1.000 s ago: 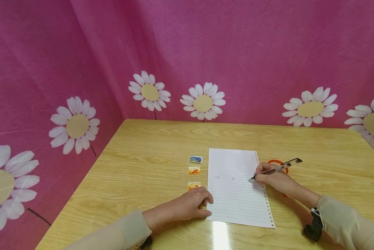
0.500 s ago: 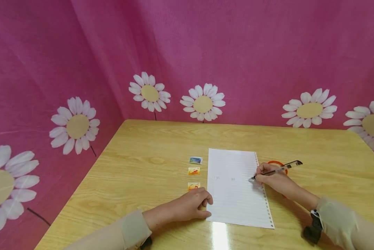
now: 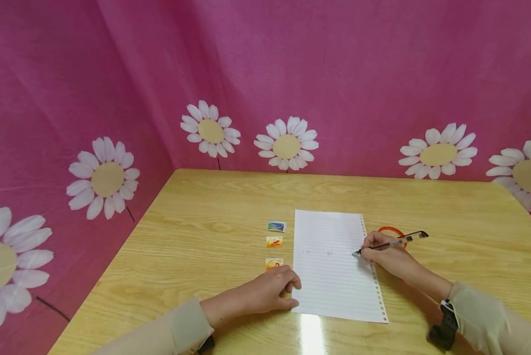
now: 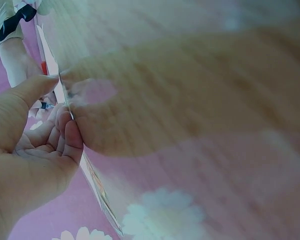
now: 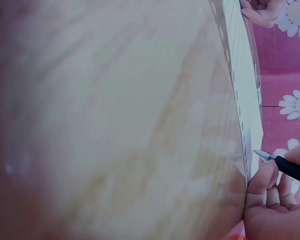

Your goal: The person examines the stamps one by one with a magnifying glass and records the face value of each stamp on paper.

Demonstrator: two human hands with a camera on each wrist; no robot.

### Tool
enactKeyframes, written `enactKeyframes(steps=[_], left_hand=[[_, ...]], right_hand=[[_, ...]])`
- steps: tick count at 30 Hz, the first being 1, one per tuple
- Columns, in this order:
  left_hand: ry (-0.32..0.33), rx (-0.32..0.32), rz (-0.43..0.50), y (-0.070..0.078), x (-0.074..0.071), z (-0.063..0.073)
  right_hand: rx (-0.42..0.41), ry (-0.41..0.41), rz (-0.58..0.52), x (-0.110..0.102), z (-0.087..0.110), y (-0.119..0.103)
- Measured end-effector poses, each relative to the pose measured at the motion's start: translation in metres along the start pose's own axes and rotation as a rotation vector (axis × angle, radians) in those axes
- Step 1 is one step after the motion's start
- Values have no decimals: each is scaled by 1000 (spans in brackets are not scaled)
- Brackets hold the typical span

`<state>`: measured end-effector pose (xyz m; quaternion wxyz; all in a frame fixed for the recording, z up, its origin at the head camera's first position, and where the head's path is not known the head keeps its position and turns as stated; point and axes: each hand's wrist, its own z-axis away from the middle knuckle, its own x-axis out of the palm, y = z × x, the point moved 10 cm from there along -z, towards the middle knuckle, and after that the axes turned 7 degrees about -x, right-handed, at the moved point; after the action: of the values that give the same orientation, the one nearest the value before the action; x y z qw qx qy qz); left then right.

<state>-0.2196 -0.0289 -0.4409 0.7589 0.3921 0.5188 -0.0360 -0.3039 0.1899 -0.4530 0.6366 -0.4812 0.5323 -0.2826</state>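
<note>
My right hand (image 3: 391, 256) pinches a black-capped clear pen (image 3: 391, 243), its tip on a lined sheet of paper (image 3: 332, 291) with punched holes along the right edge. Faint handwritten numbers stand in a row left of the tip; one reads 80. In the right wrist view the pen's metal tip (image 5: 262, 154) meets the page just beyond the fingertips. My left hand (image 3: 267, 292) rests at the sheet's lower left edge, fingers loosely bent and thumb on the margin. Above it lie three small stamps, one blue (image 3: 276, 226) and two yellow, the lowest partly covered.
An orange-red ring-shaped thing (image 3: 391, 230) lies behind my right hand, partly hidden. The wooden table (image 3: 212, 222) reaches back to a pink curtain (image 3: 336, 74) with daisies. Black devices (image 3: 443, 330) are strapped to the wrists.
The pen's upper end has dipped slightly, while its tip stays at nearly the same spot. A small faint mark shows just left of the tip. My left hand has kept its place.
</note>
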Motion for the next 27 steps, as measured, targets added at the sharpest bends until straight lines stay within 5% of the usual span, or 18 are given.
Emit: enactKeyframes(steps=[27], left_hand=[[-10,7,-2,0,0,-1]], right_hand=[[-18,-108,24,5,-1,-3]])
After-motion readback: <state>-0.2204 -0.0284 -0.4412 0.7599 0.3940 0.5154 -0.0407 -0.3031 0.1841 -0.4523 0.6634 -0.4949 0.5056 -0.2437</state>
